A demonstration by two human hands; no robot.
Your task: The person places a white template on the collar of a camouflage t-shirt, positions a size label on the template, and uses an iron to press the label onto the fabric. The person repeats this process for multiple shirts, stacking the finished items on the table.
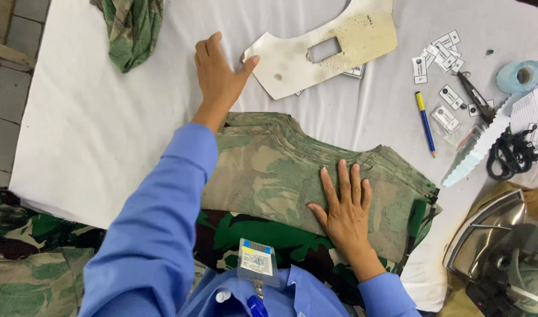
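Camouflage fabric pieces [269, 170] are lying stacked at the near table edge; we are pressing our right hand [344, 208] flat on them, fingers spread. Our left hand [217, 73] is reaching open, its thumb touching the scorched cardboard template [292, 64]. White tabletop [98, 123] is lying bare leftward.

Blue-yellow pencil [425, 123], scissors [508, 154], iron [492, 235], tape roll [518, 76], paper labels [439, 53].

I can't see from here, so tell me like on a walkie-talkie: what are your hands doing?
Left hand flat, open, touching cardboard template. Right hand flat, open, pressing camouflage fabric stack. Nothing between them; iron off right.
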